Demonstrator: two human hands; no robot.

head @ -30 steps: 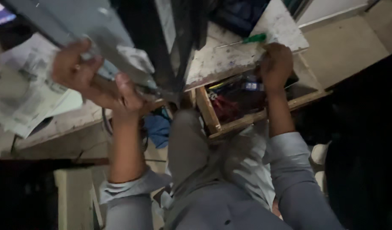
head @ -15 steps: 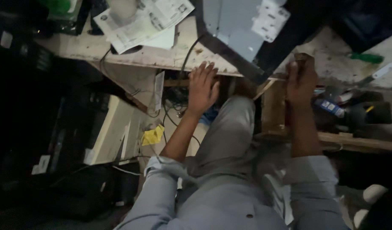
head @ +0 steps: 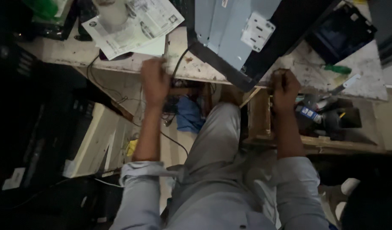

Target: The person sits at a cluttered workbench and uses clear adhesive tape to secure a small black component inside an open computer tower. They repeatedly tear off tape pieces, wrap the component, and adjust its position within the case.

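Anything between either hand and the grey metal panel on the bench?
Nothing visible. Left hand is at the bench edge beside a black cable; right hand sits just below the grey metal panel's black lower edge.

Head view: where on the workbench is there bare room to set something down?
One bare patch: the scuffed top right of the metal panel, around the green screwdriver and below the black tray. A narrow strip of front edge lies left of the left hand. Crowded: papers top left; the drawer beside the right hand is full of tools.
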